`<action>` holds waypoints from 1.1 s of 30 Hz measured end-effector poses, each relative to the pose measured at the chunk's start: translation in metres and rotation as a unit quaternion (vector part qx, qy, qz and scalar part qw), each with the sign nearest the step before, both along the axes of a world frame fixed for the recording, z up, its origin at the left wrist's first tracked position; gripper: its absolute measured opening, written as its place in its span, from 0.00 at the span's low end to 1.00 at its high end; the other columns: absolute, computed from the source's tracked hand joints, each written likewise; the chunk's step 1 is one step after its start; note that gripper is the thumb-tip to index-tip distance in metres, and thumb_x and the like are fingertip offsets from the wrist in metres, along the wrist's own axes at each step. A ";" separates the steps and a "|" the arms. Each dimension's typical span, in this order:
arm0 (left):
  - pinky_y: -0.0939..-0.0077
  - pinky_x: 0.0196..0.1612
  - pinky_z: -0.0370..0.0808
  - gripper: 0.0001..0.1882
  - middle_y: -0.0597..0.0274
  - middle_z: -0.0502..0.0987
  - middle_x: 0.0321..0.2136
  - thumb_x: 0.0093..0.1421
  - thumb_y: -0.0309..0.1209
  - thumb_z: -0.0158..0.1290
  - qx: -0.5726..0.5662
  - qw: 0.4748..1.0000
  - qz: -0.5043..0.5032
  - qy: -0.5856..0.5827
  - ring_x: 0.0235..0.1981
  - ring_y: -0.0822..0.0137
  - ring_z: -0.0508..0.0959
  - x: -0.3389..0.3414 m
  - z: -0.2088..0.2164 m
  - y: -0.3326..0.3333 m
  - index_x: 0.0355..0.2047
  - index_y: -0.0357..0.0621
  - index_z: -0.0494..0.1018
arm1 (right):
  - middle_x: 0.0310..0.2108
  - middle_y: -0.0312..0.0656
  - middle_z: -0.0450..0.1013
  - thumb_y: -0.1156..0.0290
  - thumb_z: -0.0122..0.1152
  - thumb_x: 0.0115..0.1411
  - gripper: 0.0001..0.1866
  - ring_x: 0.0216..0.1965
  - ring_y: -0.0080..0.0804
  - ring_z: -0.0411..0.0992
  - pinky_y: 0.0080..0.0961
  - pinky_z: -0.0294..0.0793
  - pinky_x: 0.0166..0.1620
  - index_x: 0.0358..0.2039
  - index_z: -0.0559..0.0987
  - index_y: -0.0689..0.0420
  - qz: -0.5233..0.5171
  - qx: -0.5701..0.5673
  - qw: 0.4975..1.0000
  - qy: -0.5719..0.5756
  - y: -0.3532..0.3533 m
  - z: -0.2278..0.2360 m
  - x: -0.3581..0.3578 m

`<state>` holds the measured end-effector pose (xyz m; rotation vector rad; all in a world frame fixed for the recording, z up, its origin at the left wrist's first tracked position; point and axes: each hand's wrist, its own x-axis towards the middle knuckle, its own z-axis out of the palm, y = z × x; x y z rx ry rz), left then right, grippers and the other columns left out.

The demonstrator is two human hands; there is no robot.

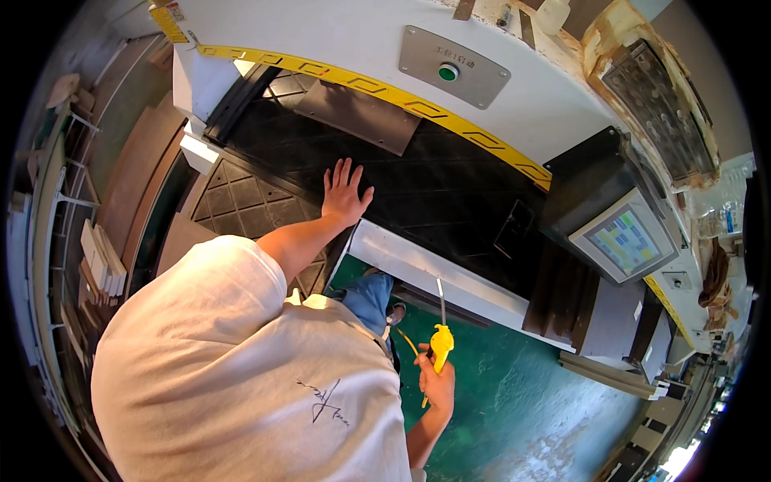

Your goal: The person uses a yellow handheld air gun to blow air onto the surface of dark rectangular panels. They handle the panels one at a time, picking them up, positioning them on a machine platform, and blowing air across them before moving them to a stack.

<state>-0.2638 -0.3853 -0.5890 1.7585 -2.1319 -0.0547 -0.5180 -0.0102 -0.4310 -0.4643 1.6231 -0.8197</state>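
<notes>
Gripping the air gun [441, 345], the right hand [436, 386] seems poised to blow off the bed [450, 201] beyond it, left hand [345, 195] splayed there, the next move likely needing the nozzle [442, 301] raised.

The left hand [345, 193] is hiding its palm and any contact with the black bed [434, 197] beneath; the right hand [437, 384] is covering much of the grip of the yellow air gun [442, 344]. Well right of both, a screen [625, 241] is showing details too small to read.
</notes>
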 end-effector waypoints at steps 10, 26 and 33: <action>0.39 0.76 0.46 0.35 0.45 0.56 0.73 0.69 0.54 0.49 0.008 1.000 -0.001 -0.004 0.76 0.45 0.52 -0.002 0.001 0.000 0.69 0.46 0.64 | 0.33 0.33 0.78 0.66 0.62 0.68 0.17 0.24 0.17 0.67 0.21 0.67 0.30 0.55 0.81 0.57 0.109 -0.008 0.992 0.066 -0.004 -0.001 -0.003; 0.39 0.75 0.46 0.35 0.46 0.56 0.73 0.68 0.53 0.49 -0.001 1.000 0.000 0.003 0.76 0.46 0.52 0.000 -0.001 0.000 0.68 0.46 0.65 | 0.32 0.30 0.78 0.67 0.62 0.70 0.17 0.21 0.12 0.60 0.17 0.60 0.26 0.55 0.80 0.59 0.042 -0.003 0.999 0.030 -0.014 -0.001 0.007; 0.39 0.75 0.47 0.34 0.46 0.57 0.73 0.68 0.53 0.49 -0.008 1.000 -0.001 -0.002 0.76 0.46 0.53 -0.001 0.000 -0.001 0.68 0.46 0.65 | 0.31 0.28 0.76 0.69 0.62 0.68 0.16 0.18 0.12 0.60 0.17 0.58 0.23 0.55 0.80 0.59 0.151 -0.079 0.982 0.087 -0.002 -0.020 0.003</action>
